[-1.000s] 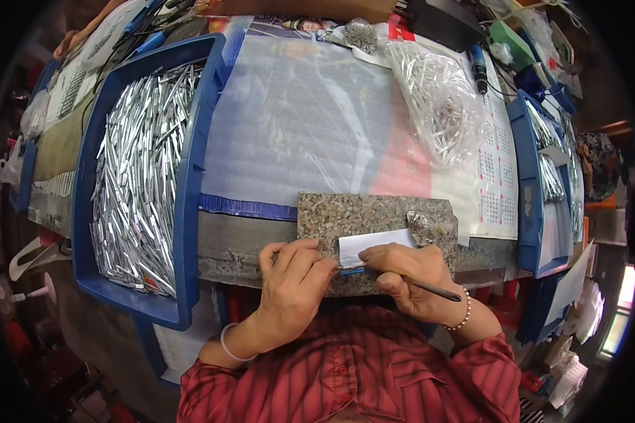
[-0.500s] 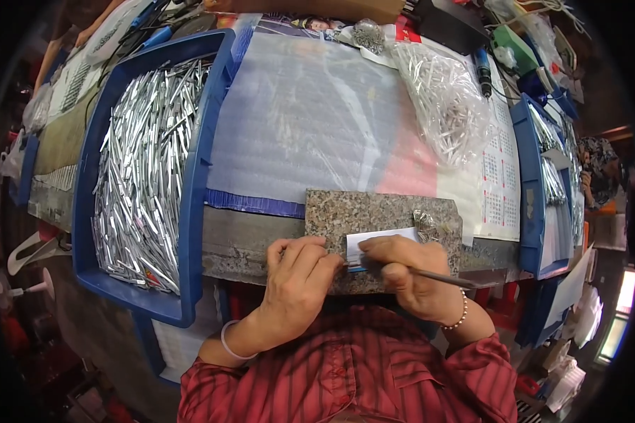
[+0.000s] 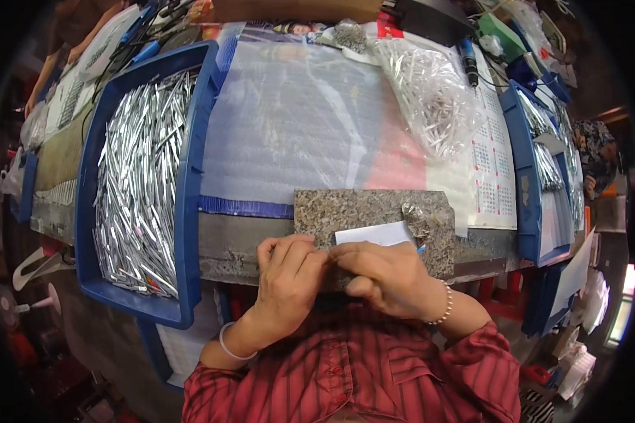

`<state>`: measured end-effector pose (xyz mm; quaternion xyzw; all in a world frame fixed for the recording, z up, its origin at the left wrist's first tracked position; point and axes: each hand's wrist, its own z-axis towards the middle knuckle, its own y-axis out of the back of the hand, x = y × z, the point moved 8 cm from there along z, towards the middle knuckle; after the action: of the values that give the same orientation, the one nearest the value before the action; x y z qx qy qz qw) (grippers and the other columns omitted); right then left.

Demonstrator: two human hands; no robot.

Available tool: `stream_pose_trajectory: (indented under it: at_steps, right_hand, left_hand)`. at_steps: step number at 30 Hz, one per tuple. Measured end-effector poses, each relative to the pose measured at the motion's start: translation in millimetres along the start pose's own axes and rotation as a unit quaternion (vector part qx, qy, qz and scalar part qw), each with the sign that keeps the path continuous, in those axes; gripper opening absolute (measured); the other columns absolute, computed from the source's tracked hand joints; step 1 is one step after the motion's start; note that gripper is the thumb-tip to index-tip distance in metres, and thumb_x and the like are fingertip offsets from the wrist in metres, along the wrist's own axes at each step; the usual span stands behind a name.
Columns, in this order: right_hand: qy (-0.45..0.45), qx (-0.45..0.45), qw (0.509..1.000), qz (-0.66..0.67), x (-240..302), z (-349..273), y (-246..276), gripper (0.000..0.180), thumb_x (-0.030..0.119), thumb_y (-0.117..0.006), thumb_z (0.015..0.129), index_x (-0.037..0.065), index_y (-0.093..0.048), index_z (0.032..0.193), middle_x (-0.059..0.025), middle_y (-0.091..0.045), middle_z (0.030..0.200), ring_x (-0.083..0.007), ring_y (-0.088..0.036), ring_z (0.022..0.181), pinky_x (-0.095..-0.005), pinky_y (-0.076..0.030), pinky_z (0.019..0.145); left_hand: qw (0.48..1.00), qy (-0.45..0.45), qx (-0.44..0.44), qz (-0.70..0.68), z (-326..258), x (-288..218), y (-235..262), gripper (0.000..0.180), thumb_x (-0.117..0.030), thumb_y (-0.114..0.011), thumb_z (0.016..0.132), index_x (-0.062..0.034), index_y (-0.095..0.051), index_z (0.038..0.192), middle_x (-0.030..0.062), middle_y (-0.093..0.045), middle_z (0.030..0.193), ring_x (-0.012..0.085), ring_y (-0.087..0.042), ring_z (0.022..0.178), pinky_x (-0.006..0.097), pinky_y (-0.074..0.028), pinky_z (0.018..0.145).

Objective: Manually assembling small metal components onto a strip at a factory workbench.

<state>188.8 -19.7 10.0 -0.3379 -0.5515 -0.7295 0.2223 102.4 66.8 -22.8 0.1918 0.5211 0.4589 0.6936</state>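
Note:
My left hand (image 3: 287, 276) and my right hand (image 3: 382, 277) meet fingertip to fingertip over the near edge of a speckled granite slab (image 3: 360, 211). Something very small is pinched between them; I cannot tell what it is. A thin dark tool with a blue tip (image 3: 420, 248) pokes out past my right hand. Just beyond my fingers on the slab lies a white paper slip (image 3: 374, 233). A small heap of shiny metal bits (image 3: 418, 220) sits at the slab's right side.
A blue tray (image 3: 188, 204) of silver metal strips fills the left. White foam sheet (image 3: 296, 127) covers the bench middle. A clear bag of metal parts (image 3: 430, 92) lies at the back right, a calendar sheet (image 3: 490, 169) and more blue trays (image 3: 525, 190) further right.
My right hand has swung the thin tool from pointing out to the right into my palm, and both hands have drawn together at the slab's near edge.

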Motion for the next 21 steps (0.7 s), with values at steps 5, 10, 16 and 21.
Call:
stream_pose_trajectory:
  at_steps: [5, 10, 16, 21]
  right_hand:
    - [-0.031, -0.21, 0.965, 0.152, -2, -52, 69, 0.06, 0.052, -0.036, 0.1, 0.001, -0.067, 0.101, -0.0274, -0.067, 0.102, -0.0331, -0.07, 0.086, -0.0381, -0.059, 0.054]
    - [-0.102, -0.113, 0.988, 0.005, -37, -47, 46, 0.02, 0.019, -0.056, 0.096, 0.001, -0.065, 0.1, -0.0156, -0.067, 0.088, -0.0308, -0.067, 0.072, -0.0367, -0.053, 0.062]
    - [-0.07, -0.22, 0.973, -0.024, -15, -79, 81, 0.041, 0.034, -0.044, 0.101, -0.001, -0.065, 0.098, -0.0131, -0.07, 0.088, -0.0238, -0.055, 0.065, -0.0331, -0.046, 0.065]
    - [-0.118, -0.219, 0.93, 0.272, -19, -88, 36, 0.031, 0.025, -0.044, 0.102, -0.002, -0.059, 0.105, -0.0166, -0.067, 0.103, -0.0163, -0.055, 0.07, -0.0305, -0.047, 0.071]
  left_hand:
    - [1.0, 0.003, 0.007, -0.003, 0, -2, 2, 0.022, -0.002, -0.071, 0.075, -0.0074, -0.061, 0.095, 0.0074, -0.057, 0.089, 0.0284, -0.059, 0.095, 0.042, -0.037, 0.085]
    - [1.0, 0.002, 0.014, 0.016, 2, -6, 0, 0.02, -0.001, -0.07, 0.075, -0.0058, -0.061, 0.093, 0.0085, -0.057, 0.088, 0.0288, -0.059, 0.096, 0.042, -0.037, 0.085]
    - [0.999, 0.009, -0.014, 0.038, -4, -7, 8, 0.02, 0.0, -0.07, 0.074, -0.0054, -0.061, 0.092, 0.009, -0.058, 0.089, 0.03, -0.06, 0.094, 0.042, -0.037, 0.084]
    - [0.998, 0.017, -0.056, 0.033, -29, -22, 39, 0.024, -0.003, -0.073, 0.071, -0.0078, -0.06, 0.091, 0.0071, -0.059, 0.088, 0.026, -0.062, 0.092, 0.041, -0.038, 0.083]
